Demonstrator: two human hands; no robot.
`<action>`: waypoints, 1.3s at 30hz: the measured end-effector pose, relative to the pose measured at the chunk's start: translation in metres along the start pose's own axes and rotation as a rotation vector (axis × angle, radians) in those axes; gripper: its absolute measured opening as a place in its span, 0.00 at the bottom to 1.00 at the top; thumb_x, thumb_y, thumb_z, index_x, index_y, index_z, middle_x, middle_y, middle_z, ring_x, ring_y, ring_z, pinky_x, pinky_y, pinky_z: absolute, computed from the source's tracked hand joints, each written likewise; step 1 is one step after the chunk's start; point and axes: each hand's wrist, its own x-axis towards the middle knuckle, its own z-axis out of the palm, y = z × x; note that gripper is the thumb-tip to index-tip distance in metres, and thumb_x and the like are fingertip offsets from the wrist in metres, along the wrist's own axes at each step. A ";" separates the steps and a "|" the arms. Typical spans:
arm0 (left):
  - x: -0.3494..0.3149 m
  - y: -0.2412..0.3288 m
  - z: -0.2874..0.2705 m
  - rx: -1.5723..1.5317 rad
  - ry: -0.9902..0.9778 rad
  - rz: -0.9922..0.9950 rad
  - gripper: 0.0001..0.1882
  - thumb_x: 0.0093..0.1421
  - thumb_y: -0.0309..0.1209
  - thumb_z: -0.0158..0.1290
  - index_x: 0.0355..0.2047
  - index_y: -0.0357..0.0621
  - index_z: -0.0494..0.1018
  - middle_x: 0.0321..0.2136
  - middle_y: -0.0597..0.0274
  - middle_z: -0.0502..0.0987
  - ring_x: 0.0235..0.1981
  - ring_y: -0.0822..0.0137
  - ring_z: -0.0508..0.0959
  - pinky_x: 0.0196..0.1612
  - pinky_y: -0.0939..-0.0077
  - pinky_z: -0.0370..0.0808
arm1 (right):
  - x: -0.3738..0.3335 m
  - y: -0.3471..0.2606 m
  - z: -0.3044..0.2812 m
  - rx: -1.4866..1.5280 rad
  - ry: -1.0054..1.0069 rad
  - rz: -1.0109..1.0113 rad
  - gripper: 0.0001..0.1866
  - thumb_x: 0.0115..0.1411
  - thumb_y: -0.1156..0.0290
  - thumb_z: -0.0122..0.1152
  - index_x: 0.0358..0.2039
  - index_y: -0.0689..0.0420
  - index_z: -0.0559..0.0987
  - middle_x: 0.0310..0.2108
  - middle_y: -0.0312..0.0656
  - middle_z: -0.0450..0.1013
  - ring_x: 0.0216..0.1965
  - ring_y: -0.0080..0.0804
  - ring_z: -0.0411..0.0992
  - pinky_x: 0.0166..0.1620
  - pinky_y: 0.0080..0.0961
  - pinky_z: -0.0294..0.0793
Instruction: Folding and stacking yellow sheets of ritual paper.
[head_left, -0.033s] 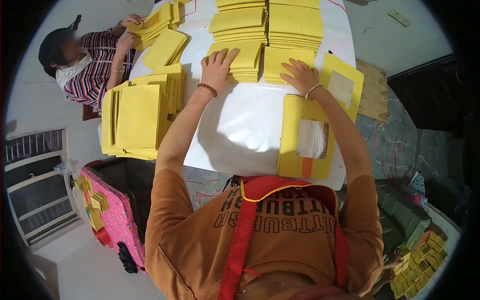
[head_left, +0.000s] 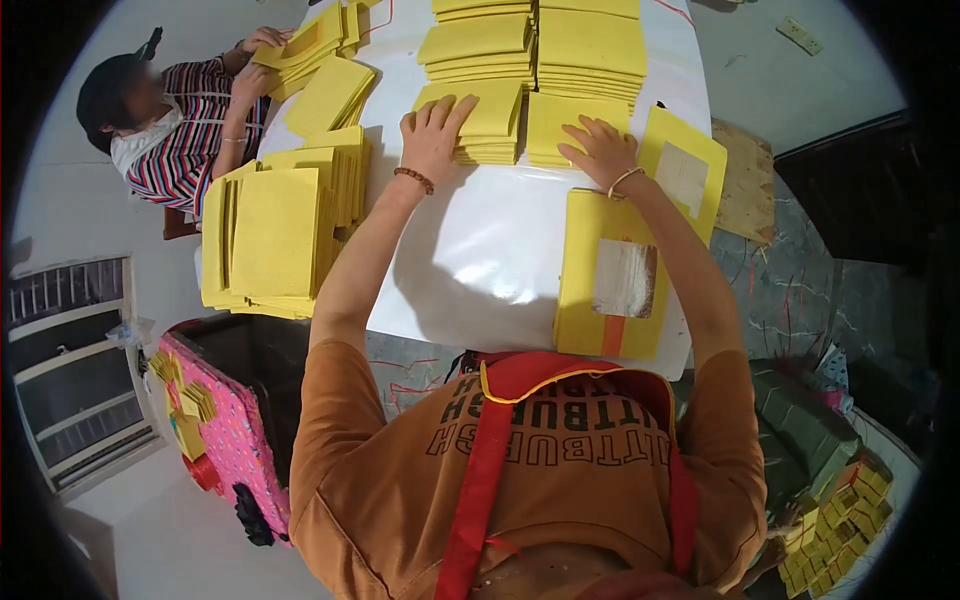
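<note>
My left hand (head_left: 437, 132) lies on the left edge of a stack of folded yellow paper (head_left: 495, 112), fingers stretched over its top. Beside it, my right hand (head_left: 604, 150) rests with spread fingers on the front of a lower yellow paper stack (head_left: 550, 125). Neither hand grips anything. Beneath my right forearm is a flat yellow pile (head_left: 580, 270) bearing a pale rectangular patch and an orange strip. Another yellow sheet with a pale patch (head_left: 705, 150) lies to the right of my right hand.
More yellow stacks (head_left: 590, 40) stand farther back on the white-covered table (head_left: 480, 250). Tall yellow bundles (head_left: 275, 230) fill its left edge. At the far left, a person (head_left: 195, 120) handles yellow paper. A pink-sided bin (head_left: 225, 410) and a green seat (head_left: 790, 410) flank me.
</note>
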 end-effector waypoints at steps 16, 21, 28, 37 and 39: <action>0.002 -0.023 0.009 -0.645 0.410 -0.530 0.32 0.57 0.46 0.43 0.57 0.41 0.53 0.57 0.49 0.54 0.58 0.52 0.53 0.58 0.57 0.48 | 0.025 -0.122 0.011 0.939 0.395 -0.023 0.33 0.59 0.52 0.40 0.59 0.57 0.50 0.61 0.58 0.36 0.62 0.51 0.37 0.61 0.37 0.43; 0.013 -0.010 0.019 -0.794 0.438 -0.557 0.26 0.62 0.42 0.34 0.53 0.33 0.58 0.53 0.45 0.60 0.55 0.53 0.59 0.56 0.67 0.54 | 0.035 -0.130 0.017 1.042 0.461 0.118 0.34 0.58 0.54 0.44 0.58 0.61 0.50 0.60 0.58 0.38 0.62 0.49 0.39 0.61 0.36 0.42; 0.013 -0.017 0.023 -0.699 0.693 -0.655 0.20 0.63 0.37 0.35 0.32 0.37 0.73 0.31 0.53 0.73 0.36 0.57 0.69 0.44 0.66 0.62 | 0.035 -0.142 0.027 0.988 0.481 0.175 0.36 0.51 0.62 0.55 0.57 0.62 0.52 0.60 0.57 0.37 0.61 0.50 0.38 0.61 0.34 0.43; 0.000 -0.007 0.031 -0.214 0.472 -0.638 0.11 0.56 0.35 0.44 0.34 0.43 0.73 0.33 0.53 0.70 0.39 0.60 0.68 0.46 0.69 0.59 | 0.044 -0.137 0.049 0.935 0.445 0.229 0.34 0.51 0.66 0.52 0.56 0.62 0.53 0.59 0.57 0.38 0.61 0.50 0.38 0.61 0.33 0.42; -0.004 -0.005 0.044 -0.102 0.426 -0.692 0.11 0.54 0.34 0.47 0.35 0.43 0.72 0.35 0.53 0.69 0.40 0.59 0.67 0.47 0.67 0.60 | 0.046 -0.137 0.052 0.910 0.451 0.231 0.33 0.51 0.67 0.52 0.56 0.63 0.53 0.59 0.58 0.39 0.61 0.50 0.38 0.61 0.33 0.42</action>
